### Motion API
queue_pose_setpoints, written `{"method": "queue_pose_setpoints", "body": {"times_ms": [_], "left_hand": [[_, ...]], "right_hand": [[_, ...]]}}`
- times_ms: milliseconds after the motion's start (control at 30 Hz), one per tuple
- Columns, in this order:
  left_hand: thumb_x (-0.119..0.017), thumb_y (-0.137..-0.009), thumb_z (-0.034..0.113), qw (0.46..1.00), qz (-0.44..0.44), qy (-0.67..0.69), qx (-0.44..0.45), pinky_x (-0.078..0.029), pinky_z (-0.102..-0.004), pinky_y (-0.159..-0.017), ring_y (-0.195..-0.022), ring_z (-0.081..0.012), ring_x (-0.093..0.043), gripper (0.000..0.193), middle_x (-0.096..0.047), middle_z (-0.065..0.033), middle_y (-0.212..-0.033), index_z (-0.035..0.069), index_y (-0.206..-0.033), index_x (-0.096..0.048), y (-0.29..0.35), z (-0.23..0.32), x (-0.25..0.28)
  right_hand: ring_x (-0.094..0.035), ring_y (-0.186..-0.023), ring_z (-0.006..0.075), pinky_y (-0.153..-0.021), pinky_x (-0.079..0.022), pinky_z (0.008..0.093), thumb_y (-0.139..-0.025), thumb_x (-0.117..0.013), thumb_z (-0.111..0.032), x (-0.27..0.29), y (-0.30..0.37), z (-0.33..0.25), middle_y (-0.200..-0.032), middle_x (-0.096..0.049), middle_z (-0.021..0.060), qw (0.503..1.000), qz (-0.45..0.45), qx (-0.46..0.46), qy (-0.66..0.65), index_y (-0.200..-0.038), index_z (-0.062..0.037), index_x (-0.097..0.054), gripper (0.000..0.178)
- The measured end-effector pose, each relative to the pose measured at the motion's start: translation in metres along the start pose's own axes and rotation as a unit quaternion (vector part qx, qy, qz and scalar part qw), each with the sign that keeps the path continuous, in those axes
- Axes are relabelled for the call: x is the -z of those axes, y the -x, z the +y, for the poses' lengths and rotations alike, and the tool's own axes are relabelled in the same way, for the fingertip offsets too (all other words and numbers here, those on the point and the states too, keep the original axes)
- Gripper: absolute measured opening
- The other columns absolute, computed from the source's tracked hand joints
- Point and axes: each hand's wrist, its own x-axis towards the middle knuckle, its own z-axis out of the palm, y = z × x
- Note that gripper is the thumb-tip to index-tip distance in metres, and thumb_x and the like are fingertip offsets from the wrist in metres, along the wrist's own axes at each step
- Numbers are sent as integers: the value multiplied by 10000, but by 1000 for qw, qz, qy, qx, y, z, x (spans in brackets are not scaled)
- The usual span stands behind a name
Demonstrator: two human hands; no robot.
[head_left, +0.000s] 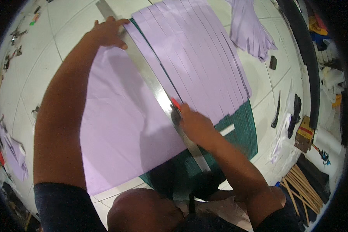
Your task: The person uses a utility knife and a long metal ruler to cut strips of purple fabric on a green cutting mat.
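A long metal ruler (pixel 145 73) lies slantwise over a lilac sheet of fabric (pixel 116 127). My left hand (pixel 110 33) is spread near the ruler's far end, fingers apart, pressing down on it. My right hand (pixel 197 125) is closed round a red-handled cutter (pixel 176 103) at the ruler's right edge; its blade is hidden. Right of the ruler the fabric is slit into several long parallel strips (pixel 189 50). Under the fabric is a dark green mat (pixel 241 131), which shows through a narrow gap along the ruler and at the near side.
A bunch of lilac strips (pixel 249 31) lies at the far right, near a small dark block (pixel 273 62). A white stick (pixel 227 130) rests on the mat. Farther right are a black-handled tool (pixel 276 112), a box (pixel 304 134) and wooden sticks (pixel 303 187). Lilac scraps (pixel 13 152) lie left on white tiles.
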Motion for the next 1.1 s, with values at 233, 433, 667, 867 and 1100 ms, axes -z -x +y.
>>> {"method": "queue_pose_setpoints", "body": {"times_ms": [233,433,667,867,1100], "left_hand": [[-861,-616,403,999,31,11,-32,-261,-633,-1139,-1307,-414,-475,996,-456,-198,-1410,332,-1486,-381,-3,-4,-5],[-875,-609,399,998,12,52,-32,-267,-603,-1152,-1313,-413,-475,1007,-469,-198,-1393,329,-1480,-376,-4,-13,-6],[-920,-548,458,996,45,77,4,-327,-598,-1110,-1304,-389,-490,1224,-442,-178,-1450,170,-1527,-243,2,-12,-7],[-914,-533,444,992,45,117,4,-302,-578,-1144,-1273,-376,-535,1282,-433,-190,-1475,95,-1529,-186,7,-17,-9],[-926,-511,494,994,76,78,1,-418,-480,-1063,-1293,-356,-514,1296,-425,-193,-1478,59,-1513,-230,4,-15,-11]], "right_hand": [[-665,-869,488,-761,-499,594,-983,-448,-219,-62,141,94,-900,-669,290,972,-133,-191,37,-1120,-28,-440,235],[-671,-832,476,-746,-506,576,-1000,-479,-280,-36,162,91,-881,-671,275,976,-124,-168,58,-1111,-18,-444,287],[-646,-797,475,-743,-497,569,-1012,-449,-283,37,11,6,-849,-647,265,994,102,37,5,-1115,-9,-445,293],[-658,-921,453,-846,-490,553,-963,-452,-193,49,-133,-96,-941,-667,284,981,154,116,-13,-1168,62,-447,327],[-664,-949,438,-838,-518,519,-951,-529,-216,55,-181,-142,-968,-670,284,975,191,112,-30,-1146,36,-458,326]]}}
